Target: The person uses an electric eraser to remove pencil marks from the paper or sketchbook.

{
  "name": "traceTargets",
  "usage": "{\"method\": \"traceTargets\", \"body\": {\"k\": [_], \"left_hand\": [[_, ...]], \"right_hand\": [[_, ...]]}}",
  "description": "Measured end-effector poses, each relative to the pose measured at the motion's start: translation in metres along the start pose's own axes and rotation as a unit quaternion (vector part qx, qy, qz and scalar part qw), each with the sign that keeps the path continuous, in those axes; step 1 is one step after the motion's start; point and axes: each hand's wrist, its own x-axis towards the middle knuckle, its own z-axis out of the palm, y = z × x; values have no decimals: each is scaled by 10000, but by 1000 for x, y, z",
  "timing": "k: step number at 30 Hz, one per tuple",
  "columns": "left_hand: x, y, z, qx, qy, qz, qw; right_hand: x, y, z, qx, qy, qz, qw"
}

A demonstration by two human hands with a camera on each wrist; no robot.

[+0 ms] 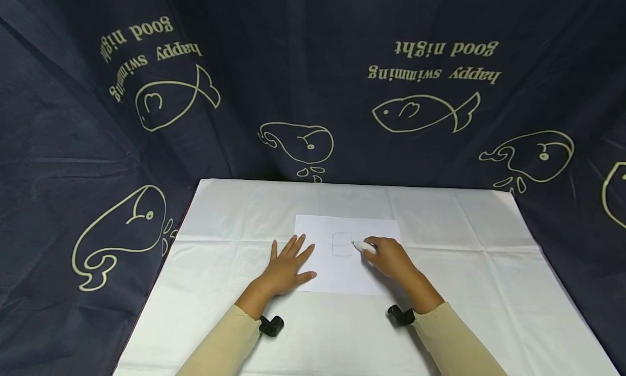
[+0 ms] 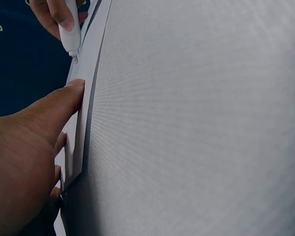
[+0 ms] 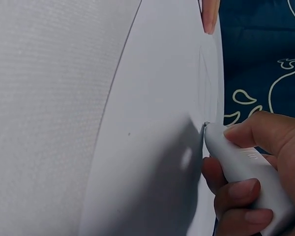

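A white sheet of paper (image 1: 352, 281) lies on the cloth-covered table. Faint grey lines on it form an upright rectangle (image 1: 342, 245) with a line across its middle. My left hand (image 1: 283, 270) rests on the sheet's left side, its fingers spread. In the left wrist view the thumb (image 2: 64, 105) lies along the paper's near edge. With thumb and curled fingers, my right hand (image 1: 391, 257) grips a thick white pen (image 3: 253, 172) with a narrow tip. That tip is at the paper, just right of the rectangle; whether it touches cannot be told.
A creased white cloth (image 1: 235, 218) covers the table. Behind and beside it hangs a dark blue curtain (image 1: 293, 66) printed with fish, whales and lettering. Small black devices sit at my left wrist (image 1: 271, 326) and my right wrist (image 1: 400, 315).
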Motion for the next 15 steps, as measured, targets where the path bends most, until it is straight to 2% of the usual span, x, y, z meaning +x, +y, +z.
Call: {"method": "traceTargets", "body": {"k": [15], "left_hand": [[0, -1, 1, 38, -5, 2, 10000]], "right_hand": [[9, 3, 3, -5, 187, 57, 9998]]}}
